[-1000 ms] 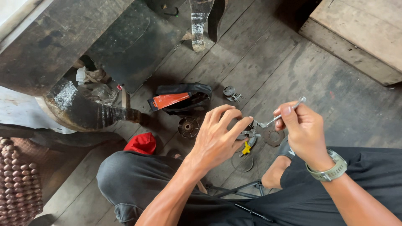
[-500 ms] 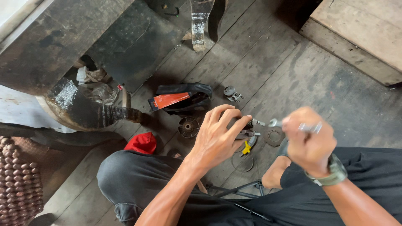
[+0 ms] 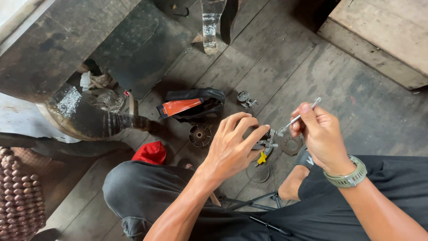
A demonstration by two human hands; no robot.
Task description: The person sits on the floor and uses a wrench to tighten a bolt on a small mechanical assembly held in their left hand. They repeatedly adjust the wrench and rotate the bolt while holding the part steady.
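Looking down from the head camera, I see a person seated on a dark wooden plank floor [image 3: 312,67], knees in dark trousers near the bottom of the view. The left hand [image 3: 234,149] has its fingers spread and curled down over a small metal assembly [image 3: 267,142] lying on the floor between the knees; how firmly it grips, I cannot tell, as the fingers hide most of it. The right hand [image 3: 318,134], wearing a grey-green watch [image 3: 347,176], pinches a thin silver rod-like tool [image 3: 298,118] between thumb and fingertips, its lower tip meeting the assembly.

Loose parts lie close by: a yellow-handled piece [image 3: 262,157] just under the left fingers, a flat round disc [image 3: 292,145] beside the right hand, a dark pulley-like wheel [image 3: 200,135] to the left, a small gear cluster [image 3: 245,99] farther off, and a black pouch with an orange panel [image 3: 191,106].

My worry is slippage. The tool is held by a light pinch only (far up its length), so a sideways push could let its tip skid off and jab the left fingers. A jolted assembly could also scatter small parts into the gaps between floorboards.
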